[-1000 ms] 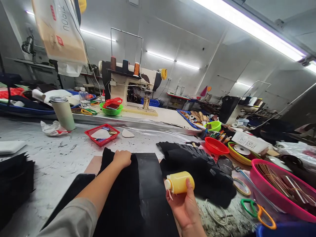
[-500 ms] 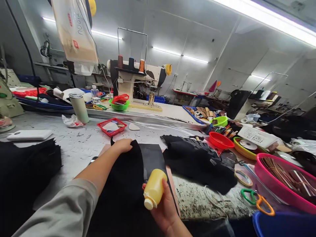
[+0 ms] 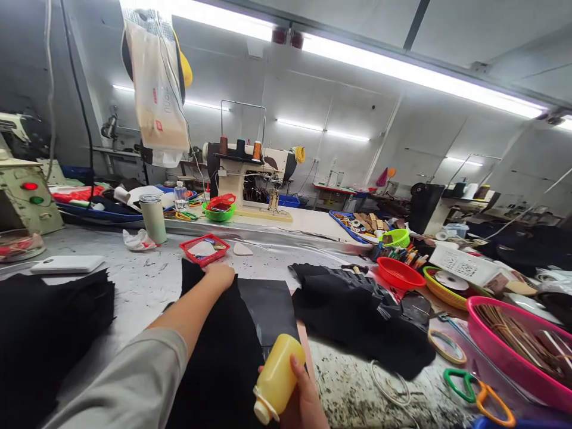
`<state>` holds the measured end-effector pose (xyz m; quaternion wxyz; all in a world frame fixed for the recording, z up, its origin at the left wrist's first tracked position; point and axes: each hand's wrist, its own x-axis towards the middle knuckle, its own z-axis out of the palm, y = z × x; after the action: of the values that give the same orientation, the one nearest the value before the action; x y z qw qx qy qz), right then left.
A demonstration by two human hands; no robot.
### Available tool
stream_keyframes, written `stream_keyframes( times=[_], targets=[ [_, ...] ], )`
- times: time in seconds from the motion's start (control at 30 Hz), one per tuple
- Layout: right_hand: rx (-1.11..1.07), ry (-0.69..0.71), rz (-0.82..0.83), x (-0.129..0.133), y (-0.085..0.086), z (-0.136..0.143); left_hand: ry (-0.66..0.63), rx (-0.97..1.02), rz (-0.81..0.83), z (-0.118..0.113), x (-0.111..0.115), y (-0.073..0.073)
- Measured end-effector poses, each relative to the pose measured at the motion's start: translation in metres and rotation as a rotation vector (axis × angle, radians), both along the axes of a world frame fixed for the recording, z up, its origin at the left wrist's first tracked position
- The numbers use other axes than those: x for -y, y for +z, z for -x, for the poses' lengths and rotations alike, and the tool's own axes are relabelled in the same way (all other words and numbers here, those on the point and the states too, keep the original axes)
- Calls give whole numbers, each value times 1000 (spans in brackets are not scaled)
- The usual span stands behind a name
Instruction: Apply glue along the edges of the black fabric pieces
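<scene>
My left hand (image 3: 220, 277) grips the top edge of a black cloth (image 3: 218, 351), its fingers closed over the fabric. The cloth lies toward me, partly over a smooth dark sheet (image 3: 270, 307) that shows on its right side. In my right hand (image 3: 306, 393) is a yellow bottle (image 3: 281, 372), tilted with its pale cap pointing down and to the left, above the cloth's right edge. More black cloth pieces (image 3: 353, 316) lie to the right, and another black pile (image 3: 53, 339) is at the left.
A red basket (image 3: 204, 250), a tumbler (image 3: 153, 219) and a white box (image 3: 68, 264) stand farther back. A sewing machine (image 3: 250, 173) is behind. On the right are a pink basket (image 3: 513, 351), tape roll (image 3: 447, 347) and green-and-orange scissors (image 3: 477, 390).
The view has tilted up. My left hand has shifted left with the cloth's edge, uncovering more of the dark sheet. The bottle stays in my right hand, lower in view.
</scene>
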<state>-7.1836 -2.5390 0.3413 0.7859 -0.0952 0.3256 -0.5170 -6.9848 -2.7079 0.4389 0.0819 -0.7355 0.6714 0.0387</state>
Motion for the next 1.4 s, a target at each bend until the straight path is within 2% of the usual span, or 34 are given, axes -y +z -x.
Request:
stream_keyframes(
  times=[0.1,0.17,0.27,0.33,0.43,0.53,0.63,0.73,0.87,0.97,1.1,1.23,1.4],
  targets=[
    [-11,-9,6,4,-18,-2,10,22,-28,5,-3,-32],
    [-14,-15,-11,7,-28,-4,17,23,-21,3,-3,-48],
    [-11,-34,-53,10,-36,-6,46,21,-3,1,-3,-63],
    [-13,-67,-75,11,-33,-3,53,24,36,2,-3,-70],
    [-40,-65,-133,10,-21,11,23,40,132,6,-6,-77],
    [-52,23,-205,8,-9,31,-23,49,196,9,-10,-84],
    [-44,-31,-275,8,-3,43,-54,39,230,8,-12,-92],
    [-47,-139,-207,18,3,45,-59,14,275,5,-12,-98],
    [-45,-186,-58,45,19,44,-36,-35,335,-1,-11,-106],
    [-88,-193,26,68,27,41,-12,-71,361,-4,-12,-109],
    [-138,-178,117,98,29,27,8,-118,380,-9,-13,-112],
    [-181,-186,95,122,26,5,28,-168,393,-14,-15,-115],
    [-218,-154,59,138,23,-18,51,-243,389,-18,-15,-120]
  ],
)
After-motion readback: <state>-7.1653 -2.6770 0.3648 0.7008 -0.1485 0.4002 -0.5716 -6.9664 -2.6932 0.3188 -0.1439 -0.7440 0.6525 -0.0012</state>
